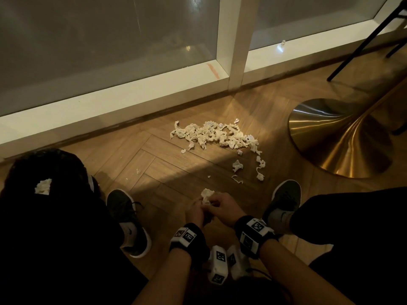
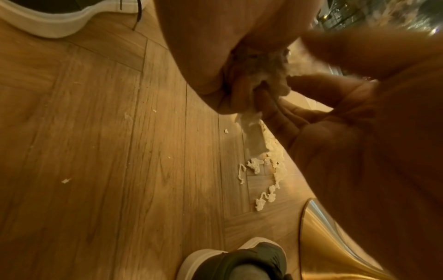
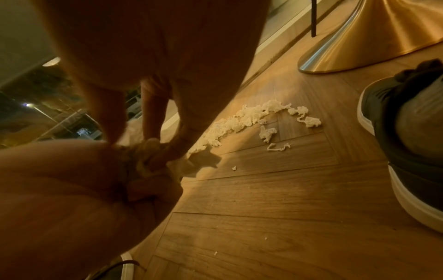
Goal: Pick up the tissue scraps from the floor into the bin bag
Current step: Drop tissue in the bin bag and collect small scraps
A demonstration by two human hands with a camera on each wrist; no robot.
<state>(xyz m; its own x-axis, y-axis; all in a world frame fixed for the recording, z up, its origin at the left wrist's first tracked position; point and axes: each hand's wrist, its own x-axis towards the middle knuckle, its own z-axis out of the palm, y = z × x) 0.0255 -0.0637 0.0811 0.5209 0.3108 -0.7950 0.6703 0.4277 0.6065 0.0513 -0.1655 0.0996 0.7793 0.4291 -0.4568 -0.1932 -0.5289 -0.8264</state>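
Both hands meet low over the wooden floor between my feet. My left hand (image 1: 195, 211) and right hand (image 1: 221, 206) both curl round one crumpled tissue wad (image 1: 206, 195), which pokes out above the fingers. The left wrist view shows the tissue wad (image 2: 263, 66) squeezed between the two palms, and the tissue wad (image 3: 146, 155) also appears in the right wrist view. A pile of white tissue scraps (image 1: 215, 135) lies farther ahead, with loose tissue scraps (image 1: 237, 165) trailing toward my right foot. The black bin bag (image 1: 50, 164) sits open at the left with tissue (image 1: 43, 186) inside.
A brass table base (image 1: 339, 137) stands at the right, close to the scraps. My left shoe (image 1: 125, 212) and right shoe (image 1: 284, 201) flank the hands. A white window frame (image 1: 132, 95) runs along the far floor edge. Black chair legs (image 1: 363, 40) stand at the upper right.
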